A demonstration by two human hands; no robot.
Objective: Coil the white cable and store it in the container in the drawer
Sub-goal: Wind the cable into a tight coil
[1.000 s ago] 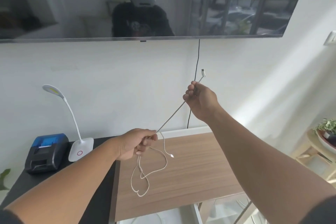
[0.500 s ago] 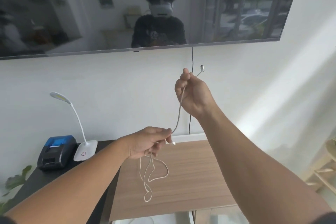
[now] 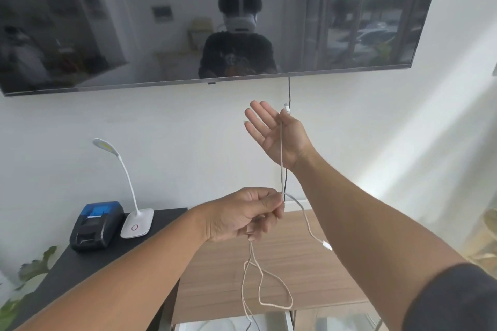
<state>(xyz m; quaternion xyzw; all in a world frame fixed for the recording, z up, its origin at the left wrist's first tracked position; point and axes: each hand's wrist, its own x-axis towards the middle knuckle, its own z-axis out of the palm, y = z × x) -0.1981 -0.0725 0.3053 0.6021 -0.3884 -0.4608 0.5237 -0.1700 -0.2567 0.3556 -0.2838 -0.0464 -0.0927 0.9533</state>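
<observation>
The white cable (image 3: 281, 158) runs taut from my right hand (image 3: 279, 137) down to my left hand (image 3: 247, 213). My right hand is raised before the wall, palm toward me and fingers straight, and its thumb pins the cable just below a connector (image 3: 287, 109). My left hand pinches the cable between thumb and fingers. Below it, loose loops (image 3: 265, 290) hang over the wooden top (image 3: 317, 277). The cable's other connector (image 3: 326, 245) dangles to the right. A pale opening (image 3: 231, 325) shows under the wooden top; its contents cannot be made out.
A wall-mounted TV (image 3: 161, 21) hangs above, with a black cord (image 3: 289, 91) dropping behind my right hand. On the black desk (image 3: 80, 271) to the left stand a white lamp (image 3: 134, 223) and a black-and-blue printer (image 3: 96, 224). Leaves (image 3: 29, 274) show at far left.
My right hand has uncurled from a fist to straight fingers, keeping the cable's end. The dangling connector has swung to the right. The camera tilted up and moved closer.
</observation>
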